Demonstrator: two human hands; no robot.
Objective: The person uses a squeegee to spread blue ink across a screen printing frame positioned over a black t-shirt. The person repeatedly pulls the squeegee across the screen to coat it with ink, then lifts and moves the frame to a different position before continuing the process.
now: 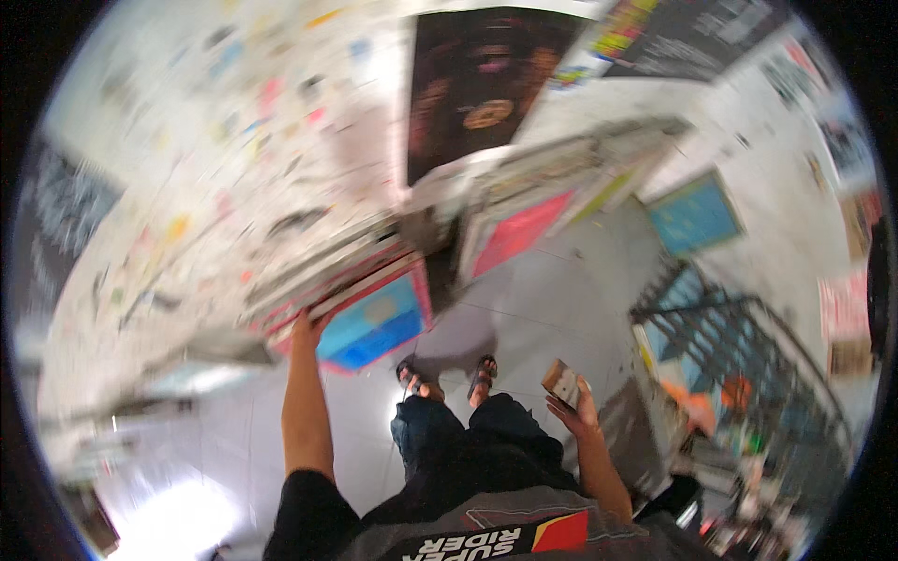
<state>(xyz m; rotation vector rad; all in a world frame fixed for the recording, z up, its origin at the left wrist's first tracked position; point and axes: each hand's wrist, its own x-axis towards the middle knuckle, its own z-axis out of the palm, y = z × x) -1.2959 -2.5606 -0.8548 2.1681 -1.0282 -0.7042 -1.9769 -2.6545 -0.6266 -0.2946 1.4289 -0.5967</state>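
At left, my left hand point(307, 325) reaches to the upper corner of a stack of flat frames leaning on the wall, its fingers curled over an edge. The front frame point(374, 318) has a blue face with a pink border. Blur hides exactly how many frames the fingers take in. Out to the right, my right hand point(582, 409) is closed around a small rectangular block point(561, 381) with a brown edge and a pale grey face. It is held above the floor, apart from the frames.
More frames point(524, 229), one pink-faced, lean against the paint-spattered wall point(234, 140). A blue panel point(694, 213) stands farther right. A dark metal rack point(739, 346) with coloured items borders my right side. Grey tiled floor point(510, 318) lies around my sandalled feet.
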